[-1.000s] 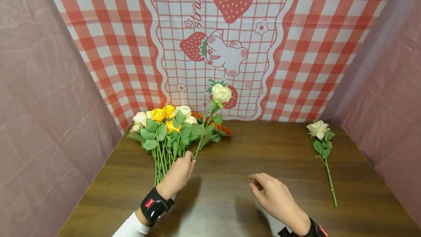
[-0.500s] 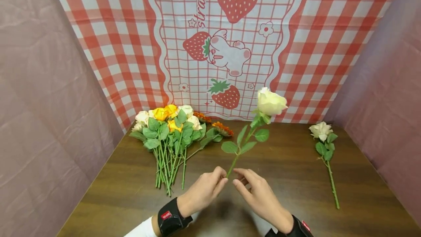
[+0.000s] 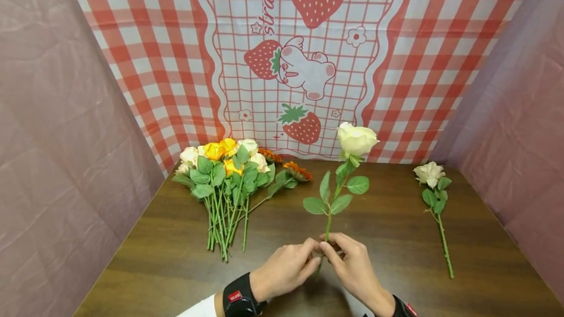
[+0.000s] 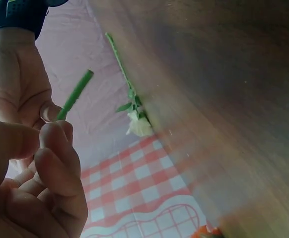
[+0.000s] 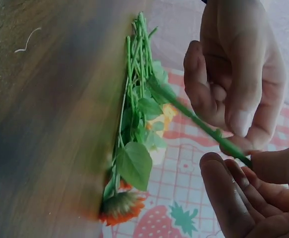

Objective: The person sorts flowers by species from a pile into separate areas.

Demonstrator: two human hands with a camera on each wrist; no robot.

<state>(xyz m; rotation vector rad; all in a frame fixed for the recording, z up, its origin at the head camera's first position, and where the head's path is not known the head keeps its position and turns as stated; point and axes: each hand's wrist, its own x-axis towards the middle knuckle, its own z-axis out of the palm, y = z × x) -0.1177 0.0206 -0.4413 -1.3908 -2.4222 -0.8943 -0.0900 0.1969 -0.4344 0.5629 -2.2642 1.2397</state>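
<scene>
Right of the flower bunch [image 3: 219, 175], the left hand [image 3: 288, 265] and right hand [image 3: 355, 266] pinch the white rose [image 3: 341, 174], and one should hold snug before the other lets go.

On the tabletop [image 3: 383, 209], the bunch [image 3: 232, 167] lies left and the lone rose [image 3: 438, 205] right; between them, above the tabletop, is the held rose [image 3: 341, 204]; the cloth [image 3: 416, 87] hangs behind.
</scene>
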